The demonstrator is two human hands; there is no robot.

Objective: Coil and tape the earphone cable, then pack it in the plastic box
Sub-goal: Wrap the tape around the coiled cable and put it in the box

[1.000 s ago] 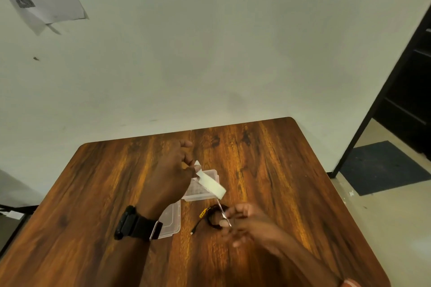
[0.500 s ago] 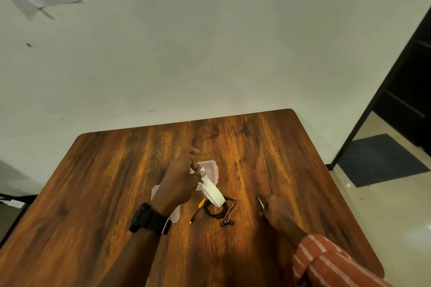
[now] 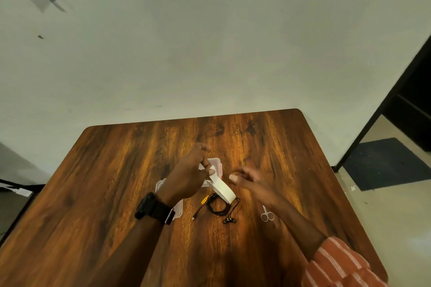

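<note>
Progress of the coil-and-tape task, located relative to the earphone cable [image 3: 219,207]. I read the cable as already gathered into a loose black coil lying on the wooden table [image 3: 116,182], with its yellow-tipped buds at the near edge of the coil. My left hand [image 3: 186,177], just beyond the coil and above it, pinches a strip of white tape [image 3: 221,187] that hangs down toward the coil; I cannot tell whether its free end touches the cable. My right hand [image 3: 249,178], beyond and right of the coil, is spread and holds nothing. The scissors [image 3: 266,214] lie on the table right of the coil. The plastic box [image 3: 215,164] sits open beyond the coil, its lid [image 3: 161,187] to the left, partly under my wrist. By my judgement, coiling is done; taping and packing remain.
</note>
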